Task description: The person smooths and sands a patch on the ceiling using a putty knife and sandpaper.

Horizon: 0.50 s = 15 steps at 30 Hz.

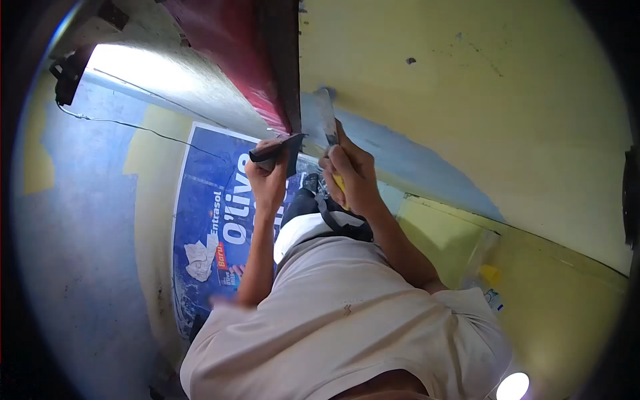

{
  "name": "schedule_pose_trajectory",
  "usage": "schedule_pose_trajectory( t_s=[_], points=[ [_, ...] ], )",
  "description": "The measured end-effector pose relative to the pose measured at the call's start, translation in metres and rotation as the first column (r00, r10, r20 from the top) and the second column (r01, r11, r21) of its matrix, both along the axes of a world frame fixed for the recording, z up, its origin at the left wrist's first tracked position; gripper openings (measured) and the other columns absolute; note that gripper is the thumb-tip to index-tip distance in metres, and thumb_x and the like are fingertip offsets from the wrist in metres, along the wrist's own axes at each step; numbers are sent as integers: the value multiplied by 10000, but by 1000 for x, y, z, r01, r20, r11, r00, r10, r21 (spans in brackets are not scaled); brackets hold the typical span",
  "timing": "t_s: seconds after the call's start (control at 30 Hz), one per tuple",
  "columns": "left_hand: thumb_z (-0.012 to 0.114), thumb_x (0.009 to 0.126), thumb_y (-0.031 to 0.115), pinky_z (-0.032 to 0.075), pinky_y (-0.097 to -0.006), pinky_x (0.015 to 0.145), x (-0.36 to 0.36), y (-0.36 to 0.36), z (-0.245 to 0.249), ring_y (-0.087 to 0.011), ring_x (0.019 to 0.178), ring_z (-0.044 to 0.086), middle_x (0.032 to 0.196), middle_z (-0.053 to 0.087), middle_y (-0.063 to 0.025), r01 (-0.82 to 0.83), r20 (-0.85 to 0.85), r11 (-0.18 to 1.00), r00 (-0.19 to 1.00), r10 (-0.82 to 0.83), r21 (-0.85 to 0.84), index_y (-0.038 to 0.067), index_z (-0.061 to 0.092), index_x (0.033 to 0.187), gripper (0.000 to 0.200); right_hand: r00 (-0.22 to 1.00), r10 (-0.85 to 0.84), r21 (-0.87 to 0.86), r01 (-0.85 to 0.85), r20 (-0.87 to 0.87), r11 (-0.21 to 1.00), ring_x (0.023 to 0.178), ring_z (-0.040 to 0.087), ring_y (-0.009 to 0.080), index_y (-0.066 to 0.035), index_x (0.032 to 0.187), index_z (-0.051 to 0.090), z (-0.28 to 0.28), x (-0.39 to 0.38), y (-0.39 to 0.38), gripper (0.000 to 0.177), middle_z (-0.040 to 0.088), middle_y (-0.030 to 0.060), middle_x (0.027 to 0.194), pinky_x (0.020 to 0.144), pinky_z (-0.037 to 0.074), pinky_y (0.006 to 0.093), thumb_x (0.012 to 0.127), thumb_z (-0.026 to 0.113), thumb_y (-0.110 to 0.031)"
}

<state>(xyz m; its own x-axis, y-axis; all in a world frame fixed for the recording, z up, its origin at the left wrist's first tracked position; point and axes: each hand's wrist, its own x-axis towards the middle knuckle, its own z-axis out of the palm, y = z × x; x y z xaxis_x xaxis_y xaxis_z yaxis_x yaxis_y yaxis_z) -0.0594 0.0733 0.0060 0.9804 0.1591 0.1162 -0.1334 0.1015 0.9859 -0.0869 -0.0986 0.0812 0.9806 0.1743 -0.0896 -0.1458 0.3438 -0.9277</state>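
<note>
My right hand [353,172] is closed around the yellow handle of a putty knife [325,117]. The long blade points up the yellow wall [440,107], its tip right at a small grey patch [327,95]. To the left, my left hand [267,183] grips a dark, thin, flat piece [283,152], tilted, with one corner toward the knife; its exact kind does not show. Both hands are close together, just below the lower end of a red panel with a dark edge [287,80].
A blue printed banner [207,180] lies below, beyond my left arm, with crumpled white paper [199,260] on it. A lit lamp [70,73] with a wire is at the upper left. A grey-blue band [413,160] crosses the yellow wall. A bright round light [512,387] shows at the lower right.
</note>
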Motion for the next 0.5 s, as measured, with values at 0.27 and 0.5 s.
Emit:
schedule_pose_trajectory(
  t_s=[0.27, 0.5],
  points=[
    [665, 920, 23, 469, -223, 716, -3, -1, 3, -66, 795, 568, 859, 654, -10, 14, 2, 999, 1000, -14, 50, -47, 683, 1020, 123, 999, -21, -102, 25, 44, 994, 383, 373, 31, -95, 1570, 326, 4, 2, -4, 504, 468, 1, 677, 351, 319, 197, 1081, 438, -150],
    [678, 921, 31, 459, -224, 702, -12, -8, -2, -72, 786, 562, 845, 635, 2, 0, -15, 1000, 1000, 0, 18, -33, 675, 972, 82, 999, -49, -204, 47, -4, 978, 527, 420, 24, -21, 1537, 377, 13, 4, -8, 679, 577, -32, 748, 476, 362, 219, 958, 681, -207]
  ],
)
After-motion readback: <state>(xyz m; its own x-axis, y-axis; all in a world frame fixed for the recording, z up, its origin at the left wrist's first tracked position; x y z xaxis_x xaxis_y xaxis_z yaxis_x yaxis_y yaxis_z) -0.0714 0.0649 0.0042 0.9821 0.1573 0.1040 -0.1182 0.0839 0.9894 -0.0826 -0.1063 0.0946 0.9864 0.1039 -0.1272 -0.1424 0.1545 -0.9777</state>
